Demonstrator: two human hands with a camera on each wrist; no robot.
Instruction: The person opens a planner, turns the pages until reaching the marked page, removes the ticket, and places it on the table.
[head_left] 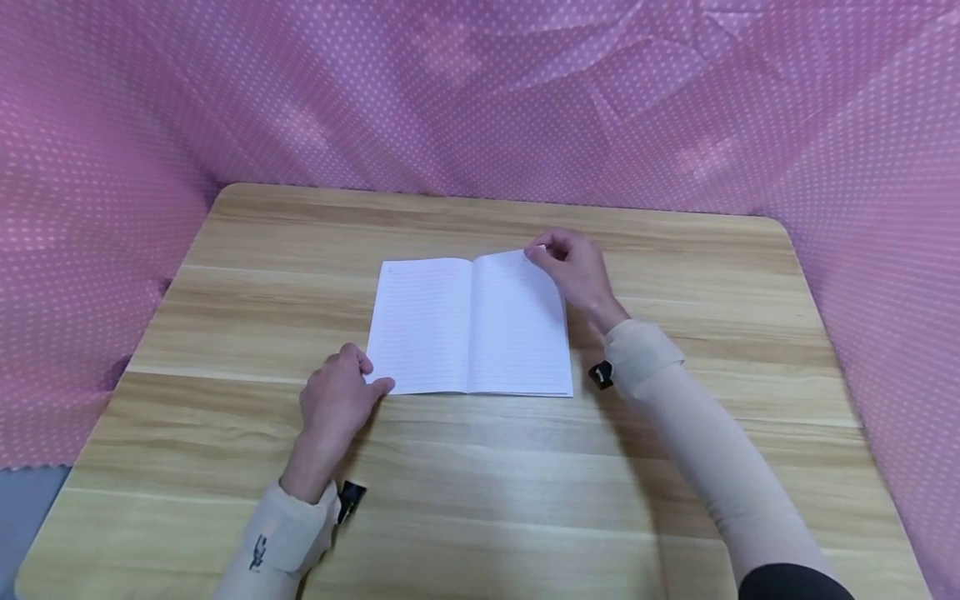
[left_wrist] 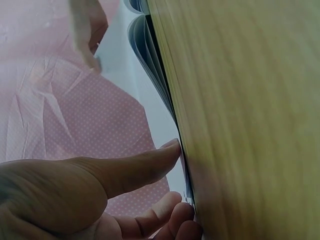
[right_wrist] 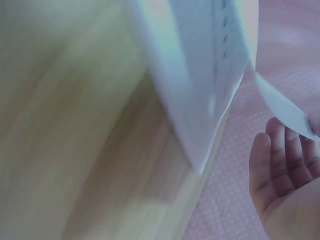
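An open notebook [head_left: 423, 325] with ruled white pages lies on the wooden table. At its lower left corner is my left hand [head_left: 337, 396], the thumb laid straight along the bottom edge and the bent fingers touching the left edge. The left wrist view shows this thumb [left_wrist: 142, 170] against the paper, with curved leaves fanning beyond. My right hand [head_left: 577, 271] pinches the upper right corner of the right-hand page. In the right wrist view that page [right_wrist: 280, 102] curls up, apart from the leaves below; the thumb is mostly cut off by the frame.
The wooden table [head_left: 480, 500] has rounded far corners. Pink dotted cloth [head_left: 480, 100] hangs behind it and along both sides. Both wrists wear pale bands [head_left: 645, 354] with small black devices [head_left: 602, 375] near the tabletop.
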